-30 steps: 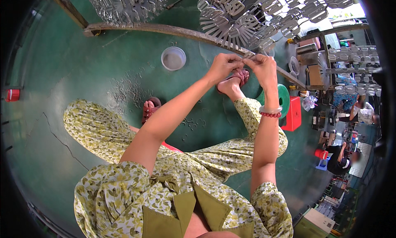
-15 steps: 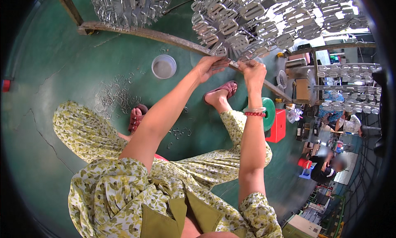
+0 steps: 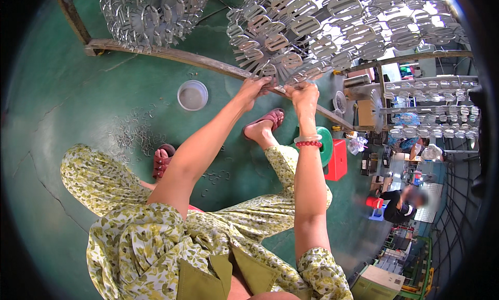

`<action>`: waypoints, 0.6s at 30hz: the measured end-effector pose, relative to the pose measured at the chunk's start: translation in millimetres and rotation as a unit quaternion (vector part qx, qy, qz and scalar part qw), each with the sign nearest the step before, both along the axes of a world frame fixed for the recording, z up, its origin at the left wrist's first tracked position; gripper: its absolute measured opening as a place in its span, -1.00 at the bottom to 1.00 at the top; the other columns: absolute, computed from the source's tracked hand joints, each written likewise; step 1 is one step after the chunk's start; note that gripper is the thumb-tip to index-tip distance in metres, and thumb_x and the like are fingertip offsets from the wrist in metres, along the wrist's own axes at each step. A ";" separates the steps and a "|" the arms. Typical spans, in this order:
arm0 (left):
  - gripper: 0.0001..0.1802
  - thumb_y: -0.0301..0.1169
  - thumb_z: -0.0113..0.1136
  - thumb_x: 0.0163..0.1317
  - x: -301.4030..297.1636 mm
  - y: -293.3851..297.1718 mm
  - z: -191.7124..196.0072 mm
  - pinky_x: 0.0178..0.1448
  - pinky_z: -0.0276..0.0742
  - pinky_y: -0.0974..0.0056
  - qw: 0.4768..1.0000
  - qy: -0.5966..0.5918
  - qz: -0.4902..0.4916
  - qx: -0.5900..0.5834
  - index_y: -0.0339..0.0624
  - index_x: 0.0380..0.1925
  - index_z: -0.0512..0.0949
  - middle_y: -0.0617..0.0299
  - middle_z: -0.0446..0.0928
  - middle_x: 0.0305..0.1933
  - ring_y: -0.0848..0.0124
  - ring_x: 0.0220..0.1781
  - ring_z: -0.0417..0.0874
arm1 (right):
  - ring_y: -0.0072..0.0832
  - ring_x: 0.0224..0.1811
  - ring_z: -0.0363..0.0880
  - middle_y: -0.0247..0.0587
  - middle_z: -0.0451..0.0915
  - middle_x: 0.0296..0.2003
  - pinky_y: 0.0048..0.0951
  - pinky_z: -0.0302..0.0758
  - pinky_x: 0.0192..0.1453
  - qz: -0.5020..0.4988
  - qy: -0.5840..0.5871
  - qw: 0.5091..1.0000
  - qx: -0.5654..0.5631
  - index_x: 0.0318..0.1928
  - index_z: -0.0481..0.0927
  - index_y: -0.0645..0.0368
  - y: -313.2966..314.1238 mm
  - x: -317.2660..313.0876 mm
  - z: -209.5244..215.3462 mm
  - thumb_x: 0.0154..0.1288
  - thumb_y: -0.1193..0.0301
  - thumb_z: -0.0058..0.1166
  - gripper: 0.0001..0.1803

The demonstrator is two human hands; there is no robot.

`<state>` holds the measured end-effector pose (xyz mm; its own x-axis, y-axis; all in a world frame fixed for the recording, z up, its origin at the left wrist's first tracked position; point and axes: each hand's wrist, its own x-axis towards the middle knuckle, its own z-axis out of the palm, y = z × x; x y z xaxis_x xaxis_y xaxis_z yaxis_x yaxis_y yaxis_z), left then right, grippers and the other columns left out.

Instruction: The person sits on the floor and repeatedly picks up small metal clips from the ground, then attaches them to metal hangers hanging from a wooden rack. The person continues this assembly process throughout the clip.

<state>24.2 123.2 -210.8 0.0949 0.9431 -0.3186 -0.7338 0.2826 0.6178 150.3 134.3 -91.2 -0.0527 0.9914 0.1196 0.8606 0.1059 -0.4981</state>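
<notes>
Head view: both hands, left hand [image 3: 253,87] and right hand [image 3: 304,94], had been raised from foot level and were closed on flat silvery metal hanging pieces [image 3: 291,74] beneath the long rusty rack bar [image 3: 171,54].

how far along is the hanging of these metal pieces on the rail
Done: two dense clusters of hung metal pieces already fill the rail, one to the left, one above the hands. In hand: the left hand and right hand are both up at the lower edge of the big cluster, fingers on a piece there. Left: loose wire hooks lie scattered on the green floor beside a small white tub.
</notes>
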 end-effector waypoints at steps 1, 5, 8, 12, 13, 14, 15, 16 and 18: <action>-0.70 -0.30 0.15 0.28 0.4 -0.7 -2.1 0.02 0.46 0.36 1.000 0.006 0.006 0.001 -0.24 -0.09 0.60 0.21 0.65 -0.05 0.46 -0.01 0.63 | -0.03 -0.42 0.66 0.18 0.62 -0.52 -0.21 0.52 -0.23 -0.002 -0.006 1.000 -0.007 -0.43 0.68 0.38 -1.5 -2.9 4.2 -0.09 0.40 0.38 -0.73; -0.70 -0.31 0.15 0.28 6.4 -9.6 -0.7 0.05 0.47 0.37 0.999 0.000 0.030 0.022 -0.27 -0.09 0.60 0.20 0.65 -0.08 0.44 -0.01 0.64 | -0.03 -0.41 0.67 0.18 0.62 -0.51 -0.20 0.52 -0.23 -0.004 -0.002 1.000 -0.027 -0.42 0.68 0.37 -0.8 -0.2 5.8 -0.09 0.40 0.38 -0.73; -0.71 -0.33 0.15 0.27 11.8 -14.6 0.8 0.08 0.49 0.35 0.998 -0.015 0.046 0.029 -0.29 -0.10 0.60 0.16 0.66 -0.09 0.41 -0.02 0.65 | 0.00 -0.41 0.66 0.18 0.62 -0.51 -0.18 0.52 -0.23 0.008 -0.008 1.000 -0.012 -0.42 0.68 0.38 -1.8 3.1 0.2 -0.10 0.42 0.38 -0.74; -0.72 -0.35 0.13 0.28 17.1 -16.3 -5.5 0.09 0.50 0.34 0.998 -0.032 0.048 0.019 -0.32 -0.11 0.58 0.13 0.66 -0.11 0.38 -0.04 0.66 | 0.03 -0.36 0.65 0.20 0.62 -0.49 -0.15 0.51 -0.20 0.020 -0.035 0.999 0.006 -0.41 0.68 0.39 -6.5 2.4 -1.0 -0.11 0.43 0.39 -0.73; -0.72 -0.36 0.12 0.28 17.3 -17.2 -6.3 0.09 0.50 0.35 0.998 -0.037 0.051 0.024 -0.33 -0.11 0.58 0.13 0.66 -0.11 0.37 -0.04 0.66 | 0.04 -0.35 0.64 0.20 0.62 -0.48 -0.15 0.51 -0.19 0.026 -0.033 0.999 0.011 -0.40 0.67 0.39 -9.0 1.0 0.6 -0.10 0.43 0.39 -0.73; -0.72 -0.37 0.11 0.29 17.5 -18.5 -7.3 0.08 0.50 0.35 0.997 -0.041 0.055 0.030 -0.34 -0.11 0.58 0.13 0.66 -0.11 0.37 -0.04 0.66 | 0.05 -0.33 0.64 0.21 0.62 -0.47 -0.14 0.51 -0.19 0.032 -0.032 0.999 0.016 -0.40 0.67 0.40 -10.8 0.8 1.7 -0.10 0.43 0.39 -0.72; -0.72 -0.38 0.11 0.29 17.5 -20.8 -4.7 0.08 0.50 0.35 0.997 -0.044 0.052 0.023 -0.34 -0.10 0.57 0.13 0.66 -0.11 0.37 -0.04 0.66 | -0.06 -0.37 0.66 0.15 0.64 -0.48 -0.20 0.52 -0.21 0.033 -0.044 0.998 0.022 -0.39 0.67 0.40 -11.5 3.7 0.9 -0.07 0.44 0.37 -0.74; -0.72 -0.39 0.11 0.29 16.9 -22.8 -1.9 0.07 0.51 0.35 0.998 -0.046 0.049 0.017 -0.34 -0.09 0.56 0.13 0.66 -0.11 0.36 -0.04 0.66 | -0.16 -0.40 0.68 0.09 0.66 -0.50 -0.26 0.54 -0.23 0.035 -0.057 0.997 0.028 -0.39 0.68 0.40 -10.8 7.4 -2.0 -0.04 0.45 0.35 -0.76; -0.72 -0.40 0.12 0.29 18.1 -26.3 -1.2 0.06 0.51 0.34 0.997 -0.057 0.045 0.012 -0.34 -0.07 0.55 0.14 0.66 -0.11 0.36 -0.05 0.67 | -0.28 -0.44 0.71 0.03 0.68 -0.50 -0.33 0.56 -0.26 0.038 -0.074 0.996 0.033 -0.36 0.68 0.40 -10.0 12.1 -6.6 0.00 0.47 0.33 -0.78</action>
<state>42.2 96.9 -212.0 0.0433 0.9569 -0.2870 -0.8215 0.1976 0.5349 162.4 124.3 -97.7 -0.1493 0.9740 0.1703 0.9122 0.2022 -0.3564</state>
